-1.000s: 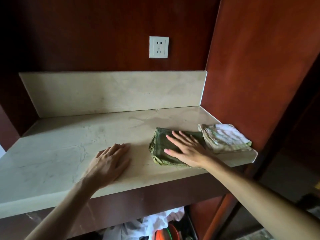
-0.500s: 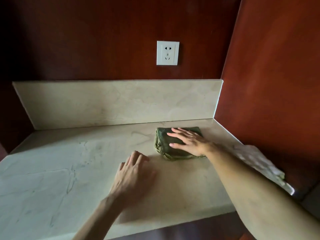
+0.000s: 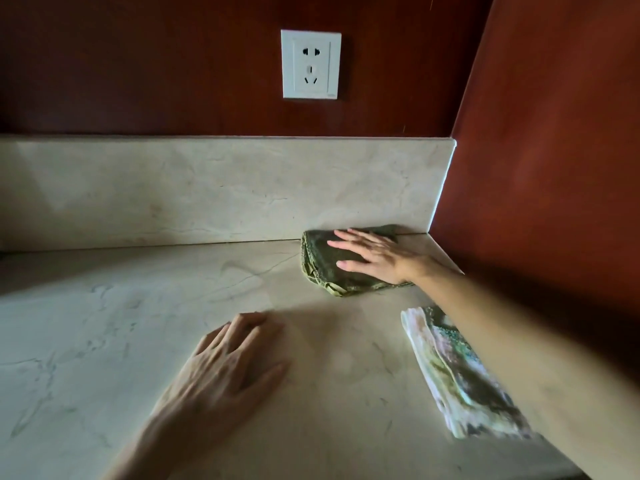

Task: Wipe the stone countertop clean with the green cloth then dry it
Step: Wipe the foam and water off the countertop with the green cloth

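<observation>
The folded green cloth (image 3: 320,268) lies on the beige stone countertop (image 3: 104,323) in the far right corner, touching the stone backsplash (image 3: 207,188). My right hand (image 3: 375,258) presses flat on top of the cloth, fingers spread and pointing left. My left hand (image 3: 225,362) rests palm down on the bare stone nearer to me, holding nothing. A folded pale patterned cloth (image 3: 457,372) lies at the right edge of the counter, partly under my right forearm.
Dark red wooden panels close the niche at the back and on the right (image 3: 536,168). A white wall socket (image 3: 310,64) sits above the backsplash. Veined stone stretches off to the left.
My right hand has slid the green cloth away from me into the back right corner against the backsplash. The view has moved closer to the counter; my left hand stays flat on the stone.
</observation>
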